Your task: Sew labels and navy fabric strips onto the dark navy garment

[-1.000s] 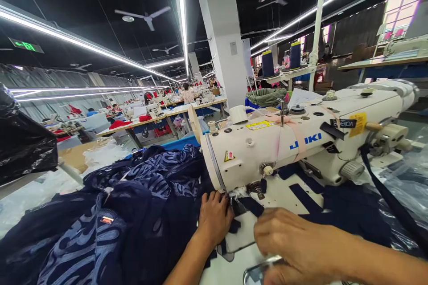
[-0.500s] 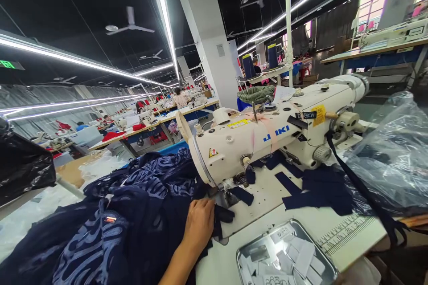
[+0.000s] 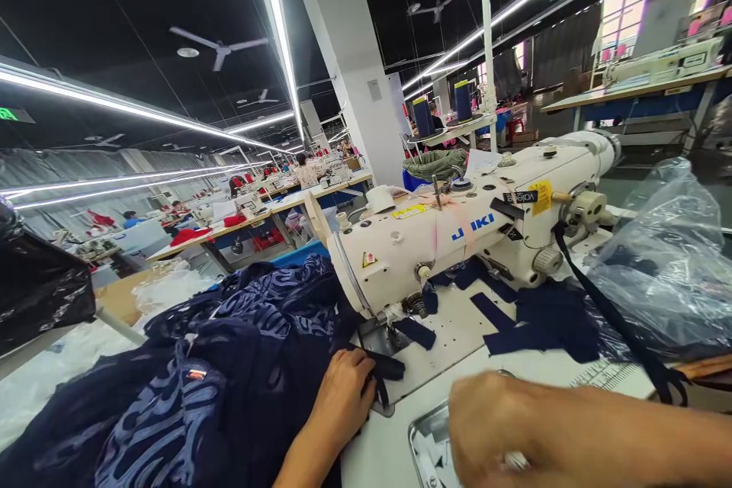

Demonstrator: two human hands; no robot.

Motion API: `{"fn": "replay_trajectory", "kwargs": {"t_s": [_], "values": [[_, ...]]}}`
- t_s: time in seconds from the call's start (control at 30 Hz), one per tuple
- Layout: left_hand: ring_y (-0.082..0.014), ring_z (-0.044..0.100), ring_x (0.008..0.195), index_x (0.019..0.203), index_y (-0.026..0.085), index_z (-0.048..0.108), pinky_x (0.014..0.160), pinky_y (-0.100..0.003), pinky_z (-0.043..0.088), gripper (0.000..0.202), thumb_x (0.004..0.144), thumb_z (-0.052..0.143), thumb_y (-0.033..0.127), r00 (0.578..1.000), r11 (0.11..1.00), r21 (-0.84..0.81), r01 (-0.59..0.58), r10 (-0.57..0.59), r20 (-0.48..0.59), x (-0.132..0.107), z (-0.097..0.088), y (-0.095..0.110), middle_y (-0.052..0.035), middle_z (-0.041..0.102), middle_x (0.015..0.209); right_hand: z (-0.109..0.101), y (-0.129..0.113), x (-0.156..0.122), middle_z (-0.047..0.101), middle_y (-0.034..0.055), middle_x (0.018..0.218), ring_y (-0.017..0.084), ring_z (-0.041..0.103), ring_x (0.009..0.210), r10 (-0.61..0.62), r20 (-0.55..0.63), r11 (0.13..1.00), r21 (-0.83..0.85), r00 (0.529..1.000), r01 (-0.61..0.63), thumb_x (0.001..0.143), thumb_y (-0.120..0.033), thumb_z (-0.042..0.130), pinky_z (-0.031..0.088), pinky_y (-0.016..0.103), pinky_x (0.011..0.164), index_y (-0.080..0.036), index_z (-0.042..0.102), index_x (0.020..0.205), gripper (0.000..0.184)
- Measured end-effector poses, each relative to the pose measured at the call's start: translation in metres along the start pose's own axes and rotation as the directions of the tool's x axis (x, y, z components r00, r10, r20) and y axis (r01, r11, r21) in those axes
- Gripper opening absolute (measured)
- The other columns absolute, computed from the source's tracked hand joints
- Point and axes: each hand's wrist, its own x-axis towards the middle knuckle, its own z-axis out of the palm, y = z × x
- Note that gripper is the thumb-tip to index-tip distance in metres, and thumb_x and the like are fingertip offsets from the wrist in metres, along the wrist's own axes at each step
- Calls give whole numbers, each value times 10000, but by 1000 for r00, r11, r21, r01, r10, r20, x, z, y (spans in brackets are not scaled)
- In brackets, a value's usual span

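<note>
My left hand (image 3: 343, 390) is closed on the edge of a navy garment (image 3: 257, 374), just in front of the sewing machine's needle area. A navy fabric strip (image 3: 389, 366) sticks out to the right beside its fingers. Light blue patterned lace panels (image 3: 157, 427) show on the garment, which is heaped to the left. My right hand (image 3: 486, 427), blurred, reaches in from the right over a metal tray (image 3: 420, 427) of white labels (image 3: 431, 457). Its fingers point down and are mostly hidden, so their grip does not show. The white sewing machine (image 3: 400, 244) stands behind both hands.
Cut navy pieces (image 3: 554, 320) lie on the machine bed. A clear plastic bag (image 3: 657, 267) sits at the right, with a dark strap (image 3: 606, 313) hanging before it. At the left is a black plastic bag (image 3: 46, 282). Two navy thread cones (image 3: 463, 101) stand behind.
My right hand has come into view from the right and now covers much of the label tray. My left hand stays at the garment, slightly lower, its fingers shifted a little.
</note>
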Motion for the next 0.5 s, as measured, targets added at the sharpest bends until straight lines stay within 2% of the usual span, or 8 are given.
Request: {"fn": "replay_trajectory", "kwargs": {"t_s": [0.07, 0.13, 0.2, 0.27, 0.33, 0.4, 0.5], "values": [[-196, 566, 830, 825, 179, 639, 775, -308, 438, 240, 761, 437, 69, 1000, 1000, 26, 14, -14, 13, 0, 3, -1, -57, 616, 838, 7, 39, 12, 570, 27, 697, 145, 544, 685, 116, -102, 969, -208, 988, -135, 905, -253, 312, 414, 263, 714, -193, 564, 730, 313], [-201, 570, 804, 785, 172, 641, 737, -303, 446, 257, 762, 415, 51, 999, 998, 60, 29, -30, 10, 1, 6, -3, -64, 615, 810, 18, 74, 21, 572, 32, 740, 139, 535, 671, 174, -105, 907, -370, 979, -201, 891, -184, 348, 401, 267, 701, -180, 590, 797, 260], [-202, 571, 789, 762, 173, 633, 726, -310, 445, 261, 772, 403, 52, 999, 997, 67, 32, -31, -16, 2, 7, -6, -65, 616, 805, 28, 98, 24, 571, 41, 763, 145, 528, 660, 190, -86, 842, -497, 978, -208, 857, -121, 391, 390, 290, 700, -170, 602, 818, 220], [-201, 571, 782, 791, 173, 619, 723, -314, 444, 265, 799, 375, 68, 998, 998, 37, 45, -43, -54, 4, 6, -7, -66, 618, 813, 35, 112, 24, 569, 45, 775, 161, 528, 688, 190, -76, 794, -575, 979, -199, 822, -75, 424, 383, 307, 700, -165, 609, 813, 206], [-198, 574, 776, 837, 170, 597, 719, -314, 443, 279, 819, 335, 77, 992, 996, -15, 88, -89, -91, 9, 4, -4, -70, 620, 825, 36, 117, 22, 567, 49, 787, 172, 525, 720, 181, -74, 782, -594, 981, -189, 819, -64, 427, 381, 306, 689, -162, 614, 817, 210], [-197, 581, 781, 849, 168, 580, 714, -307, 437, 298, 811, 307, 55, 984, 986, -81, 143, -150, -94, 18, 4, 5, -75, 626, 829, 34, 119, 20, 567, 52, 807, 167, 522, 735, 170, -84, 811, -553, 982, -188, 846, -97, 416, 382, 294, 684, -162, 620, 842, 214], [-192, 597, 772, 841, 169, 571, 683, -287, 425, 302, 778, 310, 30, 981, 957, -225, 186, -195, -18, 34, 10, 24, -77, 639, 808, 28, 124, 17, 569, 47, 837, 154, 523, 774, 155, -107, 875, -446, 982, -187, 859, -157, 438, 378, 278, 718, -165, 630, 845, 192]]}}
